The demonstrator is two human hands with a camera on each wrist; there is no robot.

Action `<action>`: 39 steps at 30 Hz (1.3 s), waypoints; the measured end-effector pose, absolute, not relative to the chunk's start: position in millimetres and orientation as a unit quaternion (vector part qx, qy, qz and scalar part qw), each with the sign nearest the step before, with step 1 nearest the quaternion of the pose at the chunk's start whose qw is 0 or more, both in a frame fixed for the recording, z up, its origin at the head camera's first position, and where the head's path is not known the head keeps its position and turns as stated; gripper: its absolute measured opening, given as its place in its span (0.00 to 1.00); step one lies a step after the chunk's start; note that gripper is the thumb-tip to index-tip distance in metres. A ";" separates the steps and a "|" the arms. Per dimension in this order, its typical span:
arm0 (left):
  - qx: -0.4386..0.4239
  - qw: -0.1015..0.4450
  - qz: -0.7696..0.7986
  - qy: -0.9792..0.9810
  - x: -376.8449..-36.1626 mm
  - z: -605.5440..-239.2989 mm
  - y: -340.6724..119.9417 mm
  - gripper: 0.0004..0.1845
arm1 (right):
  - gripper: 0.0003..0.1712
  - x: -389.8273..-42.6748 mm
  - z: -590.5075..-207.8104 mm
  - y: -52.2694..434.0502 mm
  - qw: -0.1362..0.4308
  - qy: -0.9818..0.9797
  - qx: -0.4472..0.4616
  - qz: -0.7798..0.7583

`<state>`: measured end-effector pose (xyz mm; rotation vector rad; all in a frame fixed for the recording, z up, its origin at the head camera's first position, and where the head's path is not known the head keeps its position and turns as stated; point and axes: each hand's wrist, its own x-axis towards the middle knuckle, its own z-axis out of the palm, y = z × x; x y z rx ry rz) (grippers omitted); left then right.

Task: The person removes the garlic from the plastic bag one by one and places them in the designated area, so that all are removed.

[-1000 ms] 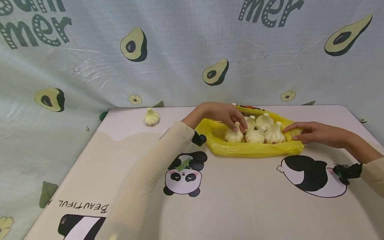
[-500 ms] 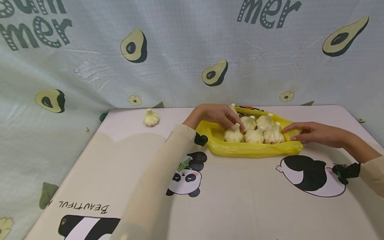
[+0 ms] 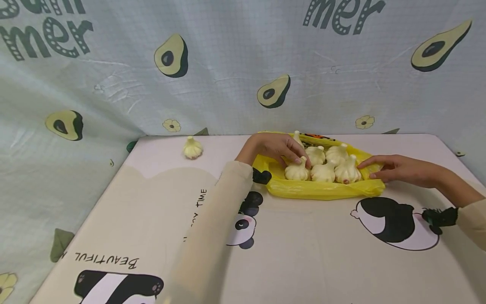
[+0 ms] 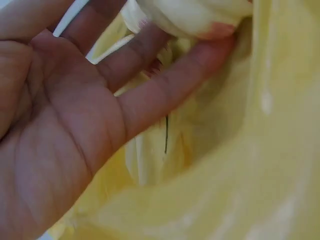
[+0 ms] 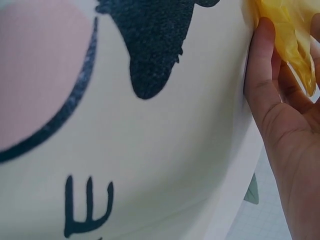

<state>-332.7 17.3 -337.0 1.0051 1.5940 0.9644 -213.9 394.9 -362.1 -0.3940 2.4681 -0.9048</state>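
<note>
The left hand (image 3: 279, 147) reaches into the crumpled yellow plastic bag (image 3: 322, 189) that lies open toward the far side of the table, its fingertips curled over the top of the nearest white garlic bulb (image 3: 297, 171) at the left end of the pile. In the left wrist view the palm (image 4: 60, 150) is open toward the camera and two fingers (image 4: 170, 85) stretch up to touch the underside of a pale bulb (image 4: 190, 17), with yellow plastic (image 4: 240, 175) filling the space beside them; whether the thumb closes on the bulb cannot be told.

The right hand (image 3: 395, 169) lies flat at the right end of the bag, fingers straight and pressed against the plastic beside the outermost bulb (image 3: 347, 171). The right wrist view shows the fingers (image 5: 262, 65) extended, with a fold of yellow bag (image 5: 290, 35) touching their tips.

More bulbs (image 3: 326, 158) sit clustered inside the bag. One lone white garlic bulb (image 3: 193, 147) stands well apart near the far left corner of the cream table cover printed with pandas (image 3: 303, 253). A pale cloth with avocado prints (image 3: 171, 57) hangs behind
</note>
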 end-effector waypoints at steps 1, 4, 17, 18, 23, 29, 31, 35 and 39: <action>0.414 0.489 0.397 0.657 -332.9 -337.7 17.7 0.13 | 0.23 -213.6 -362.1 394.9 0.239 0.902 -0.144 -0.330; 0.409 0.475 0.408 0.664 -332.6 -339.3 17.2 0.13 | 0.23 -213.3 -362.1 394.9 0.239 0.901 -0.144 -0.332; 0.392 0.424 0.502 0.644 -322.5 -342.1 9.1 0.11 | 0.23 -213.4 -364.1 396.8 0.229 0.905 -0.148 -0.326; 0.390 0.419 0.508 0.643 -322.2 -342.1 8.4 0.11 | 0.22 -213.3 -363.9 396.7 0.228 0.906 -0.149 -0.325; 0.397 0.377 0.529 0.648 -320.8 -339.5 2.5 0.11 | 0.23 -213.2 -361.7 395.4 0.233 0.903 -0.148 -0.329; 0.423 0.312 0.529 0.667 -320.0 -333.5 -9.6 0.13 | 0.24 -214.8 -359.6 395.0 0.243 0.897 -0.143 -0.340; 0.429 0.296 0.522 0.676 -319.8 -331.7 -15.3 0.13 | 0.24 -215.3 -360.1 395.2 0.244 0.895 -0.143 -0.344; 0.434 0.268 0.492 0.706 -318.2 -328.4 -28.2 0.12 | 0.23 -215.5 -361.7 395.3 0.241 0.896 -0.143 -0.343; 0.437 0.236 0.470 0.729 -314.4 -323.7 -40.1 0.13 | 0.23 -215.3 -361.2 395.5 0.238 0.898 -0.143 -0.340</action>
